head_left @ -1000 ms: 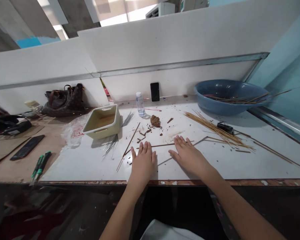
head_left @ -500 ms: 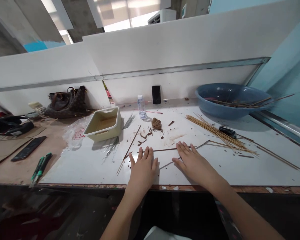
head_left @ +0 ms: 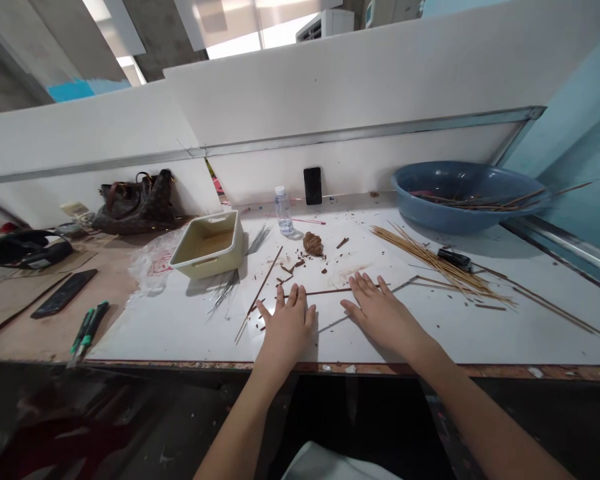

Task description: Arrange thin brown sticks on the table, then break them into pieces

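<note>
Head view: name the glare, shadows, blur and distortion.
Head view: washed-out glare above the white wall; soft shadows by the basin and tub; left hand and right hand fairly sharp; lower left dark and smeared; wide-angle stretch, forearms broadening towards the bottom.

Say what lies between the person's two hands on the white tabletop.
A thin brown rod spans the gap between the left hand and right hand, with a grey strip nearer the person, as the head view shows.
</note>
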A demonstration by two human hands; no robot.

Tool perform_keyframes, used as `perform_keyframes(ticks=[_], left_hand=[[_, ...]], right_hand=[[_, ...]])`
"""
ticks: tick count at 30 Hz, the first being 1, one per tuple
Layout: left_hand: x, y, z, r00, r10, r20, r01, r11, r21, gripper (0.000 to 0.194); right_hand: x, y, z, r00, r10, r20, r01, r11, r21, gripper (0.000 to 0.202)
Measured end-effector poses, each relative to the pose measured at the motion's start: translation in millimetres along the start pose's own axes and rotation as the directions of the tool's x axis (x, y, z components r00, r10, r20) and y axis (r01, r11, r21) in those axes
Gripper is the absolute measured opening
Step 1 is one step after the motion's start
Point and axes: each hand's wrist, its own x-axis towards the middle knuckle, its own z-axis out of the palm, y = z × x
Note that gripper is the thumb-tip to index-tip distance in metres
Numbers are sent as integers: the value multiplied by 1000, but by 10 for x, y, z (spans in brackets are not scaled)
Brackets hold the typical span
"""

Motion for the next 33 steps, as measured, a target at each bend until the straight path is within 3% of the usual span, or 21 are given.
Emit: perform_keyframes(ticks=[9,16,19,24,33], left_hand=[[-297,-4,157,1000,9,-15,-7,995,100,58],[35,-12,84,998,5,-69,-1,998,63,61],[-64,-13,112,992,42,-116,-32,995,92,63],[-359,-26,178,993,65,-97,-54,992,117,64],[-118,16,49,992,33,-118,-23,996,87,59]], right_hand=[[-355,25,209,994,-46,-94,48,999,25,83],[-19,46,-4,999,-12,-33,13,999,31,77],[-74,33,41,999,-6,-50,6,1000,7,79],[-323,35,175,996,-40,-81,41,999,4,84],[-57,-3,-11,1000,16,-4,-16,1000,13,81]])
